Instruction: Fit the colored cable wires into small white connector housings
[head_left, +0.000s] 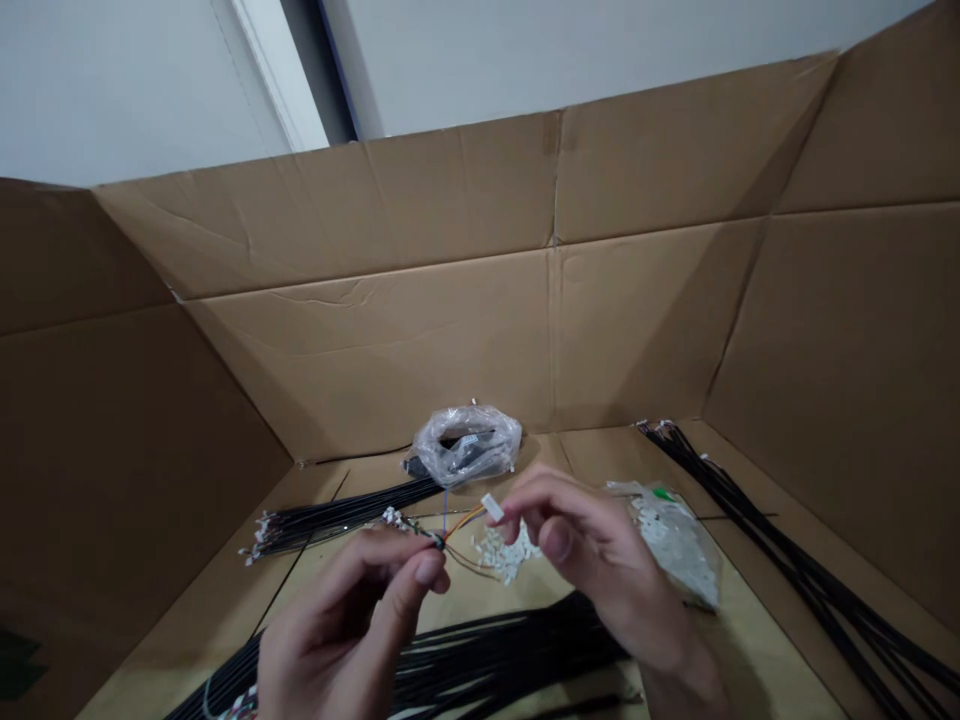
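My left hand (360,610) is closed, thumb and forefinger pinching the end of a black cable (438,541) from which thin coloured wires fan out. Orange and yellow wires (466,519) run up to a small white connector (492,507). The fingertips of my right hand (577,540) are at the connector's right end, seemingly gripping it between two fingers, while the thumb stands apart. A bluish wire (445,510) sticks upward, and brownish-red wires (472,567) hang loose to the right. Below the hands lies a pile of loose white connectors (507,555).
Black cables (510,650) lie in a bundle under my hands. Another cable bundle (337,510) with white ends is at back left, beside a clear plastic bag (469,445). To the right are a bag of white parts (679,545) and long black cables (765,545). Cardboard walls (405,350) surround the surface.
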